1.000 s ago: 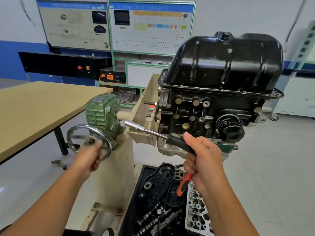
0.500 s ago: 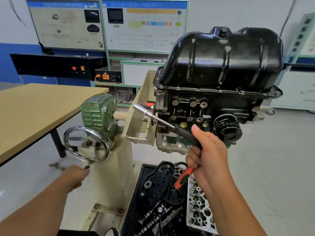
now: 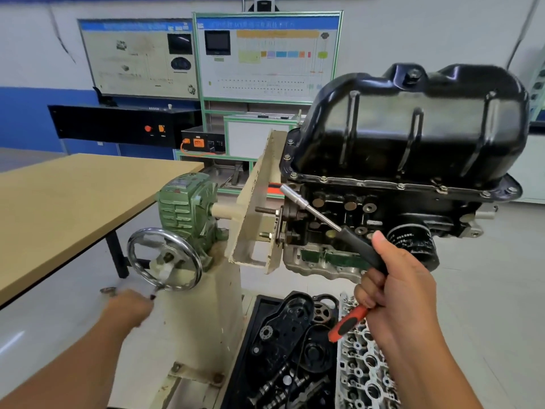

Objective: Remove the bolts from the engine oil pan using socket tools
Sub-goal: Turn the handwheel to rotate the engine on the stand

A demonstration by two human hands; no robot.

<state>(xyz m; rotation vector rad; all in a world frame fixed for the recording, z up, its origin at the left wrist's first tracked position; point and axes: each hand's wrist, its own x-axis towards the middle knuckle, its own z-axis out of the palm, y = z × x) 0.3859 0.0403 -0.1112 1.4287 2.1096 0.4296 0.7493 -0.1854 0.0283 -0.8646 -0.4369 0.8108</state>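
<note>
The black oil pan [image 3: 413, 128] sits upside down on top of the engine block [image 3: 348, 216], which is held on a stand. Small bolts [image 3: 323, 179] line the pan's flange. My right hand [image 3: 395, 293] grips the black and orange handle of a socket driver [image 3: 312, 209]. Its socket tip points up and left and lies just below the flange's front left corner. My left hand [image 3: 129, 308] is blurred and low. Its fingers hold the small handle at the bottom of the chrome handwheel [image 3: 165, 258].
A green gearbox [image 3: 185, 208] joins the handwheel to the cream stand [image 3: 200, 320]. A wooden table [image 3: 73, 202] stands at the left. On the floor, a black tray [image 3: 250, 364] holds engine parts beside a cylinder head [image 3: 362, 376]. An oil filter [image 3: 413, 243] sticks out of the block.
My left hand went from the handwheel's rim down to the handle at its bottom. The socket driver rose and its tip now lies close under the pan's flange.
</note>
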